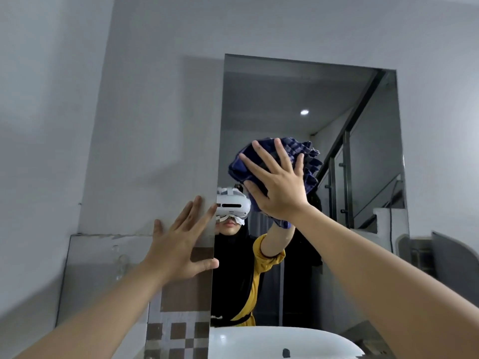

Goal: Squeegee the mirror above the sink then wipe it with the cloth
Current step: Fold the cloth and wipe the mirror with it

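Mirror (298, 99) wipe, palms flat
Your right hand (278, 187) presses the cloth (308, 161) flat-fingered, left hand (178, 244) spread open; ease off and the cloth could drop.

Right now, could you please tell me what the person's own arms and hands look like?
The left hand and right hand are bare: no gloves, rings or watch show. Both forearms are uncovered as far as the direct view shows. The mirror reflects a yellow sleeve gathered near the elbow of one arm.
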`<state>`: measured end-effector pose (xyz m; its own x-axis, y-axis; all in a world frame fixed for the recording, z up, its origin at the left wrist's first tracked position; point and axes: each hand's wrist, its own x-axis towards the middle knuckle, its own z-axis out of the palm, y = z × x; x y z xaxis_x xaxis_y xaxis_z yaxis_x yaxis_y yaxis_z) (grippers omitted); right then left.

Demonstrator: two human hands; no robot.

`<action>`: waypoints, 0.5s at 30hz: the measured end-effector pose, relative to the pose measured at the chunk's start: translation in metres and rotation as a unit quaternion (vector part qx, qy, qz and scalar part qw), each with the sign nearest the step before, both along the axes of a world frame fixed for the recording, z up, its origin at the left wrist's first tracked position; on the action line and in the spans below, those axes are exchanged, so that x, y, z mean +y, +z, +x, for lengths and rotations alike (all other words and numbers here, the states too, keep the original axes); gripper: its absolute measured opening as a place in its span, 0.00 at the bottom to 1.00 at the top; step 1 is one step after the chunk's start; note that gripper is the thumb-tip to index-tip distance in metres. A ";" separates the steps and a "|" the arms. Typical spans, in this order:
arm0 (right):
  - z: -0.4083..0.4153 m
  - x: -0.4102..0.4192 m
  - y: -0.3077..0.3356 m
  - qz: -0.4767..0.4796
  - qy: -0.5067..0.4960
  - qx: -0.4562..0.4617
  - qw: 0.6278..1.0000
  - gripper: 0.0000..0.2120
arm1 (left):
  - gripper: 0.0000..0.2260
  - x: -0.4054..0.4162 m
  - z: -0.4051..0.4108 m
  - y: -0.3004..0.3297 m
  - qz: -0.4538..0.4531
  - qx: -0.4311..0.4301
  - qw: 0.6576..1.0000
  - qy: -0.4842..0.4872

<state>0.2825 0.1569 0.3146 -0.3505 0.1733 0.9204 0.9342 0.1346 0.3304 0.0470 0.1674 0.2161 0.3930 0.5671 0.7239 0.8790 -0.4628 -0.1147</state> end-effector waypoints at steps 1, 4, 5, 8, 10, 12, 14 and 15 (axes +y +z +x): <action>0.011 -0.002 -0.001 0.001 -0.003 0.007 1.000 0.25 | 0.47 0.000 0.000 0.001 -0.007 0.000 1.000 0.005; 0.047 -0.009 -0.004 0.005 -0.005 0.026 1.000 0.25 | 0.47 -0.001 0.000 0.001 -0.018 -0.006 1.000 -0.006; 0.061 -0.011 -0.004 0.004 -0.004 0.033 0.999 0.25 | 0.46 -0.001 0.002 0.001 -0.019 -0.007 1.000 -0.010; 0.091 -0.015 -0.004 0.013 -0.014 0.060 0.998 0.25 | 0.46 -0.001 -0.002 0.000 -0.014 -0.011 1.000 -0.005; 0.115 -0.017 -0.005 0.018 -0.020 0.085 0.996 0.26 | 0.46 -0.002 -0.001 0.000 -0.007 -0.013 1.000 -0.002; 0.140 -0.018 -0.007 0.025 -0.027 0.115 0.993 0.26 | 0.46 -0.003 0.001 0.000 -0.008 -0.013 1.000 0.008; 0.164 -0.020 -0.011 0.032 -0.032 0.155 0.987 0.26 | 0.46 -0.005 0.004 -0.001 -0.014 -0.015 1.000 0.022; 0.175 -0.022 -0.014 0.033 -0.031 0.181 0.982 0.26 | 0.46 -0.006 0.005 -0.002 -0.017 -0.018 0.999 0.028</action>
<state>0.4572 0.1351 0.3003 0.0121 0.1197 0.9927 0.9978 0.0633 -0.0198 0.0525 0.1615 0.2142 0.3349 0.6116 0.7168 0.9067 -0.4163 -0.0684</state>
